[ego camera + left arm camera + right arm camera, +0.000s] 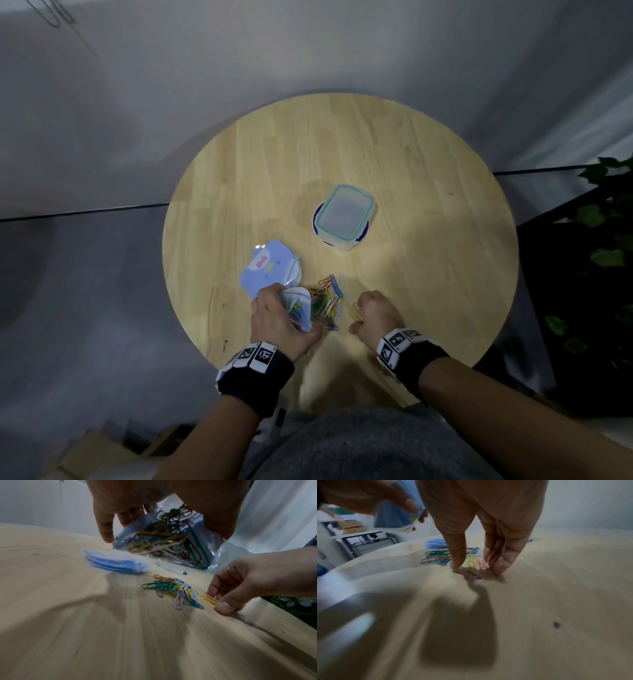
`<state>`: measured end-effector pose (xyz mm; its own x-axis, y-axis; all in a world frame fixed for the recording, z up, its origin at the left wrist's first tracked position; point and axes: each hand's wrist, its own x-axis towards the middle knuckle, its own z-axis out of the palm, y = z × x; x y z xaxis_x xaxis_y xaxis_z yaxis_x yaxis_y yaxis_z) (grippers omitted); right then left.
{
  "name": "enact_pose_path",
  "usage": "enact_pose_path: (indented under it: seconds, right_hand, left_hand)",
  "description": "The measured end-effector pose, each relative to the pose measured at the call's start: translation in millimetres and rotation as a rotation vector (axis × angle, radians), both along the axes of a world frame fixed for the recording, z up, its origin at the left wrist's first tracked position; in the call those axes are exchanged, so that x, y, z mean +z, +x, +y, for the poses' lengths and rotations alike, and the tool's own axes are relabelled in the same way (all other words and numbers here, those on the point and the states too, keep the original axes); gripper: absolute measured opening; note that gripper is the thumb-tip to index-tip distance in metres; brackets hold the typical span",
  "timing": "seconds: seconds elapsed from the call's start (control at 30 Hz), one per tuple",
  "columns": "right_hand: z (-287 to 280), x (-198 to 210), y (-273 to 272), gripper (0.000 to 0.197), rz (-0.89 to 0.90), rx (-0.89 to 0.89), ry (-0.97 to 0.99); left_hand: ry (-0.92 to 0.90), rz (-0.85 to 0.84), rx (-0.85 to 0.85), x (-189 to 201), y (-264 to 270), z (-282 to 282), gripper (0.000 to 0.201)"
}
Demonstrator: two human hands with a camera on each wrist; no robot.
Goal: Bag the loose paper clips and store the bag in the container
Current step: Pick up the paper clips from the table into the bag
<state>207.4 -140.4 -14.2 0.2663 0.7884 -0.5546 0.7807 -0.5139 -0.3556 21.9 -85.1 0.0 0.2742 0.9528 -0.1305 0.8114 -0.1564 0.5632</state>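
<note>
- The right hand [243,582] is pinching a small bunch of yellow and pink paper clips [210,599] between thumb and curled fingers at the wooden table's [428,192] six o'clock edge; a loose pinch is likely to be shedding clips on the lift.
- The left hand [274,318] is gripping a clear zip bag [171,543], already partly filled with clips, just above the table at seven o'clock; a sagging mouth could be spilling its load.
- The loose clip pile [327,301] is lying between the two hands, tangled, so one grab may be dragging others toward the rim.
- A blue packet [270,269] is lying at the pile's ten o'clock, near enough to be snagging strays.
- The lidded container [344,216] is sitting well apart at twelve o'clock, lid on; an overstuffed bag may be fitting badly.
</note>
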Motion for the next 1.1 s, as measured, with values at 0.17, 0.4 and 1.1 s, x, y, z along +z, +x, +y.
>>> enact_pose_path:
  seconds: [0.17, 0.4, 1.1]
  right_hand:
    - [0, 2, -11, 0.028, -0.135, 0.166, -0.040]
    - [-7, 0, -21, 0.039, -0.205, 0.304, -0.076]
    - [49, 85, -14, 0.005, 0.355, -0.270, 0.266]
  left_hand:
    - [-0.001, -0.005, -0.005, 2, 0, -1, 0.086]
    - [-0.014, 0.002, -0.009, 2, 3, -2, 0.086]
    - [0.045, -0.183, -0.031, 4, 47, -1, 0.086]
